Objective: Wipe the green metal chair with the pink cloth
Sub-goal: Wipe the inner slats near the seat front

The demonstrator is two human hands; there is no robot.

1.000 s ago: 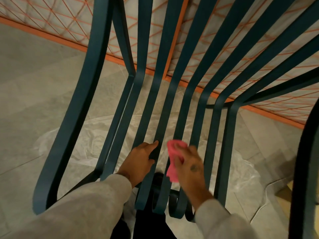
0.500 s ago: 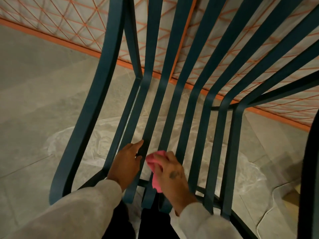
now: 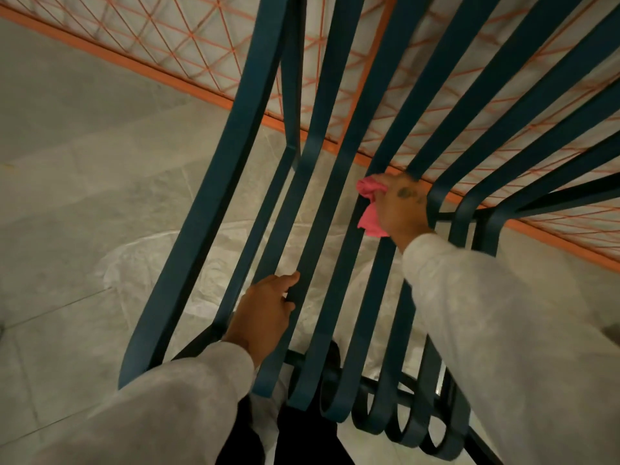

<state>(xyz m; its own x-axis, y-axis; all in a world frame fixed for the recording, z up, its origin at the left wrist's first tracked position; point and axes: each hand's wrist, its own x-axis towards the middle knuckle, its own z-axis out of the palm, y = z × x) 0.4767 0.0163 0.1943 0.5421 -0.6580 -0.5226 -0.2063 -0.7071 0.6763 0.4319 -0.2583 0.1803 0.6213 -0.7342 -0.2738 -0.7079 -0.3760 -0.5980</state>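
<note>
The green metal chair (image 3: pixel 214 203) fills the view, its flat slats running from the curled front edge near me up into the backrest. My right hand (image 3: pixel 401 206) grips the crumpled pink cloth (image 3: pixel 369 209) and presses it on a middle slat at the bend where seat meets back. My left hand (image 3: pixel 266 312) holds a slat near the seat's front, fingers curled round its edge, thumb on top.
A grey tiled floor (image 3: pixel 67 162) lies beneath, with a sheet of clear plastic (image 3: pixel 134 273) spread under the chair. An orange wire-grid fence (image 3: pixel 188 38) with an orange base rail runs behind the backrest. My dark trouser legs show below the seat front.
My right hand has slid the pink cloth away from me along the slat, from near the seat's front up to the bend. My left hand has kept its hold on its slat.
</note>
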